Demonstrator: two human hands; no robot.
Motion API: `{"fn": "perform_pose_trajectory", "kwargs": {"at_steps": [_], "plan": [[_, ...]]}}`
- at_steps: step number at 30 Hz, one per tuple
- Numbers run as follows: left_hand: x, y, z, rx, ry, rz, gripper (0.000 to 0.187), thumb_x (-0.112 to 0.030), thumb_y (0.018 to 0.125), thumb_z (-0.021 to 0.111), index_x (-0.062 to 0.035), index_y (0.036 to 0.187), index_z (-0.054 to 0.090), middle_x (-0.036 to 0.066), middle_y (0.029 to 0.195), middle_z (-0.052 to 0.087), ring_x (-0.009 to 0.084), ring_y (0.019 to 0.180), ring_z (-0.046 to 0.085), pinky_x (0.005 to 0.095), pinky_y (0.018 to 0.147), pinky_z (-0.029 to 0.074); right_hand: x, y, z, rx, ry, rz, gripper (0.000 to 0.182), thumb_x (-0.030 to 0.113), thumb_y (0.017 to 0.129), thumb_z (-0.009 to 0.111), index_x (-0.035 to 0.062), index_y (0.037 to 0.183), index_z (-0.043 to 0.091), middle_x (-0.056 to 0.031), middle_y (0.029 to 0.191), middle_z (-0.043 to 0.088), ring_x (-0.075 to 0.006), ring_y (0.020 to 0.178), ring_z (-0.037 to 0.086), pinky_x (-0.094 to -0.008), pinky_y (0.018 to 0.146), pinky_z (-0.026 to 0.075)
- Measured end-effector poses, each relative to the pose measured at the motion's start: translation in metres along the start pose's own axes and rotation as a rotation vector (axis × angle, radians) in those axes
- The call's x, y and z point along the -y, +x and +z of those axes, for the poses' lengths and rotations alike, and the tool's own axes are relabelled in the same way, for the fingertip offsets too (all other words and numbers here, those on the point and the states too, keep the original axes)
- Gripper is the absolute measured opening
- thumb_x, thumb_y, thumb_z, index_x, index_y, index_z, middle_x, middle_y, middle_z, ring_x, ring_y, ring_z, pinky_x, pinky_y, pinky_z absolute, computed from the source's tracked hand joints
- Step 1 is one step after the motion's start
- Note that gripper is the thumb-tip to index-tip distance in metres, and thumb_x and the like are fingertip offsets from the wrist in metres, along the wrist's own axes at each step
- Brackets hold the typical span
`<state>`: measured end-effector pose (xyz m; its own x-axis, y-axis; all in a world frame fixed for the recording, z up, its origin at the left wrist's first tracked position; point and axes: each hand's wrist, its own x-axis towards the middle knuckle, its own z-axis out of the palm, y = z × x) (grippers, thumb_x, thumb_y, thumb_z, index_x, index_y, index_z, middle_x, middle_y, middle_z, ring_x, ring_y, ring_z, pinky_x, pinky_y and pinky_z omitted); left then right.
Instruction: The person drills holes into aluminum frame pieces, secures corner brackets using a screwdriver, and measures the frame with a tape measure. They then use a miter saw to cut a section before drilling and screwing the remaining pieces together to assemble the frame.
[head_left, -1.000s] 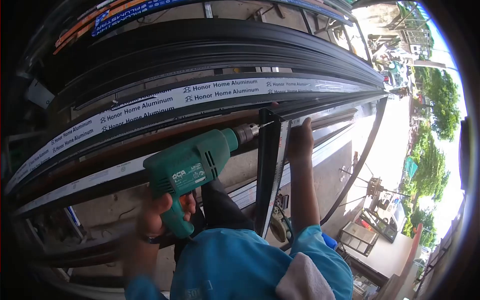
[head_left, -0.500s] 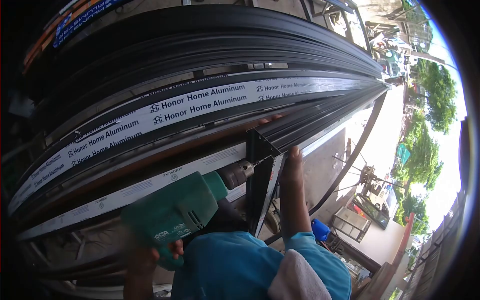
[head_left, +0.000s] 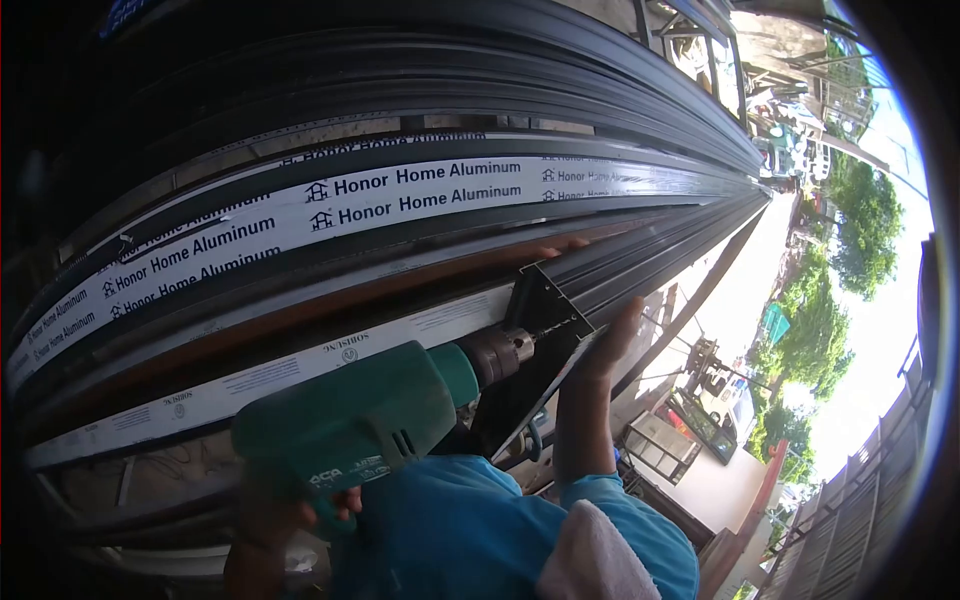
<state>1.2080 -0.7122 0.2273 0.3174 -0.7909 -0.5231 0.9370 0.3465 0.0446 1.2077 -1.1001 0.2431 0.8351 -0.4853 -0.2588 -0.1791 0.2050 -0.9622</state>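
My left hand is wrapped round the handle of a green power drill, partly smeared by motion. From the drill's chuck a bit points at the corner of a black end piece and overlaps it in this view. My right hand grips long black aluminum profiles just beyond that corner. Its thumb lies along the near side, fingertips show on the far side, and the palm is hidden. Below the corner, another black profile runs down toward my blue shirt.
Long bars wrapped in "Honor Home Aluminum" film lie alongside, with more black profiles behind. A white-labelled bar runs behind the drill. A cloth hangs over my shirt. Trees and a corrugated wall stand at the right.
The drill, its bit and the corner of the black profiles have shifted to the right in view, with my right hand. The whole view has tilted slightly.
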Motion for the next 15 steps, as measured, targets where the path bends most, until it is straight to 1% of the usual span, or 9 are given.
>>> {"fn": "perform_pose_trajectory", "kwargs": {"at_steps": [3,5,6,8,10,12,15], "plan": [[-0.002,0.005,0.007,0.007,0.013,0.034,0.084,-0.022,0.078,0.091,0.0059,0.142,0.044,0.030,0.106,0.066,0.0410,0.095,0.070,0.0435,0.070,0.063,-0.002,-0.001,0.000,-0.073,0.006,0.007,0.089,0.062,0.094,0.052,-0.0070,0.147,0.031,-0.0279,0.127,0.056,-0.0446,0.117,0.063,-0.0520,0.092,0.061],[-0.003,0.008,0.010,0.020,0.047,0.072,0.084,-0.022,0.078,0.090,0.0067,0.142,0.044,0.029,0.104,0.066,0.0401,0.094,0.071,0.0422,0.069,0.062,-0.002,-0.001,0.002,-0.103,0.043,0.022,0.086,0.059,0.093,0.053,-0.0058,0.146,0.034,-0.0292,0.127,0.058,-0.0414,0.115,0.065,-0.0487,0.094,0.060],[-0.003,0.008,0.009,0.025,0.052,0.080,0.083,-0.022,0.079,0.090,0.0070,0.142,0.044,0.029,0.104,0.067,0.0402,0.093,0.071,0.0419,0.068,0.062,-0.002,-0.001,0.003,-0.102,0.070,0.036,0.085,0.060,0.092,0.054,-0.0059,0.144,0.038,-0.0305,0.127,0.060,-0.0372,0.113,0.066,-0.0448,0.096,0.059],[-0.001,0.008,0.006,0.046,0.063,0.088,0.082,-0.022,0.080,0.089,0.0077,0.141,0.044,0.029,0.103,0.067,0.0403,0.091,0.071,0.0414,0.067,0.062,0.000,-0.001,0.005,-0.107,0.093,0.052,0.084,0.059,0.090,0.056,-0.0058,0.142,0.043,-0.0317,0.127,0.062,-0.0333,0.112,0.068,-0.0408,0.098,0.058],[0.001,0.009,0.001,0.078,0.073,0.092,0.080,-0.022,0.082,0.088,0.0084,0.141,0.044,0.029,0.102,0.067,0.0402,0.090,0.071,0.0409,0.066,0.062,0.002,-0.001,0.006,-0.122,0.081,0.056,0.082,0.058,0.090,0.057,-0.0051,0.141,0.043,-0.0314,0.127,0.062,-0.0336,0.112,0.068,-0.0409,0.097,0.058],[0.005,0.012,0.001,0.071,0.028,0.080,0.078,-0.020,0.081,0.088,0.0087,0.139,0.045,0.030,0.101,0.067,0.0405,0.089,0.071,0.0416,0.065,0.062,0.004,-0.002,0.008,-0.151,0.063,0.056,0.081,0.056,0.090,0.058,-0.0044,0.141,0.044,-0.0308,0.127,0.062,-0.0337,0.112,0.068,-0.0412,0.096,0.059],[0.002,0.011,0.007,-0.023,-0.093,0.002,0.073,-0.015,0.078,0.089,0.0093,0.134,0.050,0.029,0.097,0.068,0.0401,0.087,0.071,0.0432,0.064,0.061,0.008,-0.004,0.017,-0.199,0.030,0.056,0.078,0.055,0.090,0.058,-0.0032,0.140,0.045,-0.0296,0.126,0.063,-0.0336,0.111,0.069,-0.0418,0.094,0.060]]}}
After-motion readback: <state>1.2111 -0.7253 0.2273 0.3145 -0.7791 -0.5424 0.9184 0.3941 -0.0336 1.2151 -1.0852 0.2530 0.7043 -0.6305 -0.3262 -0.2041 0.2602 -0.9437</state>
